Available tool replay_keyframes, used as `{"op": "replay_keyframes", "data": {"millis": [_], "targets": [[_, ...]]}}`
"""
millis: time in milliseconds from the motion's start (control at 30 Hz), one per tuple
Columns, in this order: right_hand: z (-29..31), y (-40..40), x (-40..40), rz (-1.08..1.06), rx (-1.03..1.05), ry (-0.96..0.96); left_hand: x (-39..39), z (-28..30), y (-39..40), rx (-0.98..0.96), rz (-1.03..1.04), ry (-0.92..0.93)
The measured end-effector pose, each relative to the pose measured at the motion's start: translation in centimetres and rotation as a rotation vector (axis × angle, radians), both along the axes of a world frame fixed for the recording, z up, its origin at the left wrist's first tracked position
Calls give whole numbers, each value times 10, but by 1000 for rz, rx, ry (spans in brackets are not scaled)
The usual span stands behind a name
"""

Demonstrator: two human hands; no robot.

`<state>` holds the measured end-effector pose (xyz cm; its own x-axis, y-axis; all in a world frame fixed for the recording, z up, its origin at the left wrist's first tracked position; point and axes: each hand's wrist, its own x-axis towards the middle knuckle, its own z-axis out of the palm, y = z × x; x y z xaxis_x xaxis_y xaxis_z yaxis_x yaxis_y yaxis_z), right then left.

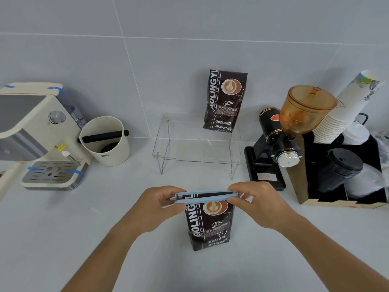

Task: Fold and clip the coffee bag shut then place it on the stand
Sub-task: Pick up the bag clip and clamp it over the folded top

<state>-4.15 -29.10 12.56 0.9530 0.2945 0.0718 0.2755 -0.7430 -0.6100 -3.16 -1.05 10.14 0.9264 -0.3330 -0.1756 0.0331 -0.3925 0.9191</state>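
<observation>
- The bag (209, 224) stands upright on the bench (63, 228), in front of the stand (197, 148).
- A blue clip (204, 197) lies across the folded top of the bag.
- The left hand (161, 205) pinches the left end of the clip.
- The right hand (255, 200) pinches the right end of the clip.
- A second bag (225, 101) stands on the stand and leans on the wall.

Coffee-making corner, like small café or office coffee station. Grey-tiled wall (189, 28) behind pale table (63, 228). Cream espresso machine (40, 131) at left edge, knock box (105, 142) with black bar beside it. Black grinder (277, 144) with amber hopper toward right side. Stacked paper cups (345, 110) and black lids (341, 165) in organiser at right edge. Clear acrylic stand (197, 148) at back centre, coffee bag (225, 100) upright on it.
</observation>
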Motion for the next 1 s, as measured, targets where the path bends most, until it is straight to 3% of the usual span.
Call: {"op": "replay_keyframes", "data": {"millis": [167, 833, 1000], "targets": [[-2, 1, -1, -28, -23, -4, 1, 7, 12, 307, -120, -201], [-10, 3, -11, -8, 0, -154, -2, 4, 0, 418, -138, -339], [-12, 6, -12, -5, 11, -177, -2, 2, -12, 552, -162, -448]]}}
